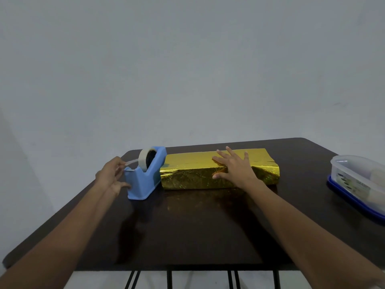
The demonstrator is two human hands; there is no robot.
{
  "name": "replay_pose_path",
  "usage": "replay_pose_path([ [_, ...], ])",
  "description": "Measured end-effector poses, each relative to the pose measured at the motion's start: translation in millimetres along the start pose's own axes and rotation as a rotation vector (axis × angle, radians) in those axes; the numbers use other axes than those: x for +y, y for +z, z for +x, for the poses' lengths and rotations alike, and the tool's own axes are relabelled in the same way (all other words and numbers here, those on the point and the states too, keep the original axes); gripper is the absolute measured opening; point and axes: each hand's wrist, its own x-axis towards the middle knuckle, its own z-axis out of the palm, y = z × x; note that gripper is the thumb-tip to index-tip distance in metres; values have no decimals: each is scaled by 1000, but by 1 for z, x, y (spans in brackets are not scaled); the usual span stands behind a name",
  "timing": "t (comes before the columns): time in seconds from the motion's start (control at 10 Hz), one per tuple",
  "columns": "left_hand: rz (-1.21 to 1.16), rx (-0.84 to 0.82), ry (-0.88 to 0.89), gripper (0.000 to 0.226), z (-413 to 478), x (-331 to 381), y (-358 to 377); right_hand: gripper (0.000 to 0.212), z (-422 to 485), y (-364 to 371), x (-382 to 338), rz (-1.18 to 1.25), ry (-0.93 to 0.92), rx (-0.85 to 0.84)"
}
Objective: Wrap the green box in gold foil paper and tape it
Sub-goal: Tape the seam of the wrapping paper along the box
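While the right hand point(235, 170) lay flat, fingers spread, on the gold-wrapped box point(187, 176), left hand point(112, 174) pinched tape strip point(132, 162), beside blue dispenser point(143, 180).

On my feed, a dark brown table point(187, 230) stands against a plain grey wall point(187, 59). Near its right edge I see a clear plastic container point(354, 174) resting on a blue lid point(352, 202), its pale contents indistinct. Black legs point(169, 279) show below.

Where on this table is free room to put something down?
Free: the near half of the dark brown table, between the forearms; also the gap between gold foil-wrapped box and clear plastic container. Crowded: the blue tape dispenser close beside the box's left end.
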Motion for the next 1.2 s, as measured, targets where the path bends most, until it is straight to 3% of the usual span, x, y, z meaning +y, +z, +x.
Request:
replay_pose_path([
  [0.5, -98, 62, -28, 17, -10, -13, -9, 71, 0, 0, 0, -27, -4, 11],
  [0.6, -15, 53, -41, 27, -9, -23, -14, 71, 0, -1, 0, -38, -6, 11],
  [0.7, 30, 92, -53, 61, -9, -35, -15, 71, 0, -1, -1, -48, -6, 13],
  [1.2, 128, 96, -37, 62, 5, -43, -21, 70, 1, 0, 0, -27, -6, 30],
])
